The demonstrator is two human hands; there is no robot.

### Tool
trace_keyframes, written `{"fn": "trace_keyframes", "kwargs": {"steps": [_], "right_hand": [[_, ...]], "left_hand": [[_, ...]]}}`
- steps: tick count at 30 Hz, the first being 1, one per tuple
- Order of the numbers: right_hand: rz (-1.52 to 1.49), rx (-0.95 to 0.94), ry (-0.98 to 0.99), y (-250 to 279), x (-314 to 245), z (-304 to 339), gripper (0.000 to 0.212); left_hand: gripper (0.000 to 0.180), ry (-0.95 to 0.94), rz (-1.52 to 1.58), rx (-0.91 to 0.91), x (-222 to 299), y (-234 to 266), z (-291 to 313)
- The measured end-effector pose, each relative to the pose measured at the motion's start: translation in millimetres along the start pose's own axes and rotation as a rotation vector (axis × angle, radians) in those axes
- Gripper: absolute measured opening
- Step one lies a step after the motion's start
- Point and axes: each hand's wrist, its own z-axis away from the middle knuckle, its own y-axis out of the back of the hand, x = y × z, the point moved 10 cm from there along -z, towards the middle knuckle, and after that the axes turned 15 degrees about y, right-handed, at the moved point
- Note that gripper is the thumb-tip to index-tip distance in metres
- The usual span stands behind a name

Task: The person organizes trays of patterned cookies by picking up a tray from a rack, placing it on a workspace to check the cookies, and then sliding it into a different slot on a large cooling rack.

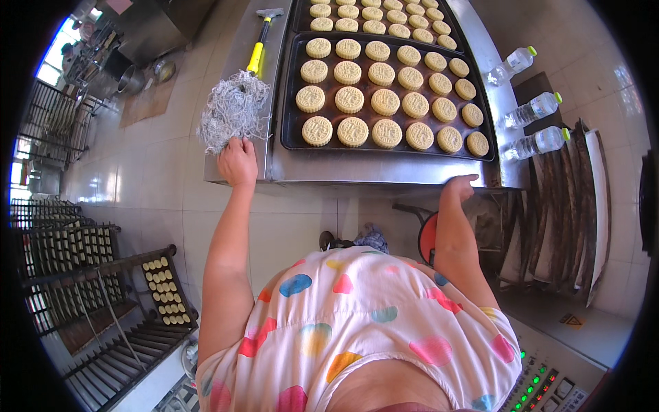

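At the front left corner of the steel table (329, 168), my left hand (237, 163) is closed at the lower edge of a grey stringy rag bundle (233, 110). Just beyond the bundle lies a yellow-and-black handle with a scraper-like head (257, 55). My right hand (460, 187) rests against the table's front edge, one finger stretched out to the right and the others partly hidden. Between the hands and farther in sits a dark baking tray (292, 103) with rows of round, pattern-stamped mooncakes (386, 103). A second tray (296, 20) of them stands behind it.
Three clear bottles with green caps (535, 110) lie along the table's right side. Stacked dark sheets (559, 213) stand at right, above a control panel with lit buttons (539, 378). A red stool (428, 237) is under the table edge. Racks (68, 261) with trays fill the left.
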Motion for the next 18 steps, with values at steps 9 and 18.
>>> {"fn": "trace_keyframes", "kwargs": {"steps": [9, 18], "right_hand": [[-0.009, -0.022, -0.008, -1, 2, 0, 0.080], [0.000, -0.089, 0.151, -19, 11, -26, 0.084]], "left_hand": [[0.023, 0.018, 0.005, -0.004, -4, -1, -2], [0.023, -0.009, 0.072, 0.015, -1, 4, 0]]}}
